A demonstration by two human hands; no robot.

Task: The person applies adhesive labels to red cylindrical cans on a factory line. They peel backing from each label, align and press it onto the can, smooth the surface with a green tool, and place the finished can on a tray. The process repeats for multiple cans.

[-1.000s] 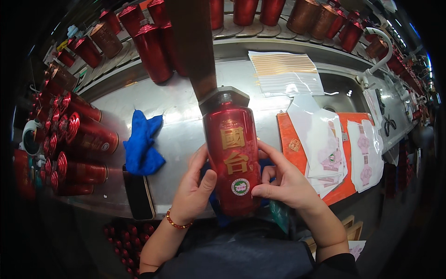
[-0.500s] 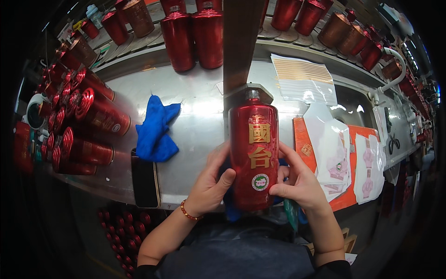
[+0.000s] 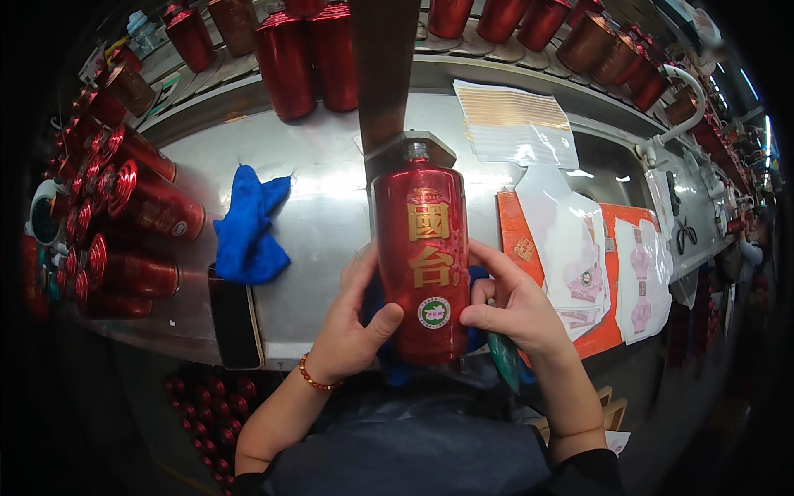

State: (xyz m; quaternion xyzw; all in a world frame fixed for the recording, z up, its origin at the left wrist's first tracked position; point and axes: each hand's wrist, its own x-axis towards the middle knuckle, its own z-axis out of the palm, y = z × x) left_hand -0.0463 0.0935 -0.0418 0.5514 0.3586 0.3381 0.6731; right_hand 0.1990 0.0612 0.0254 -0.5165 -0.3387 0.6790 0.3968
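Note:
A glossy red bottle (image 3: 393, 273) stands roughly upright in the picture's middle, at the front edge of the metal worktop. Large gold characters run down its front, with a round white, green and pink label (image 3: 433, 313) low on it; the short neck shows no cap. My left hand (image 3: 357, 314), a beaded bracelet on its wrist, clasps the left side with the thumb along it. From the right, my right hand (image 3: 513, 306) grips the bottle, its thumb near the label and the index finger stretched up the side. Behind the bottle, blue cloth partly shows.
A blue cloth (image 3: 248, 227) and a dark phone-like slab (image 3: 234, 322) lie left, near several red bottles (image 3: 157, 198) on their sides. Printed sheets (image 3: 571, 256) rest on an orange folder (image 3: 514, 223) at right. A dark post (image 3: 382, 74) rises behind; beyond it runs a conveyor with bottles.
The whole scene sits slightly further left in the picture, from a small turn of the view. Both hands keep the same hold on the bottle.

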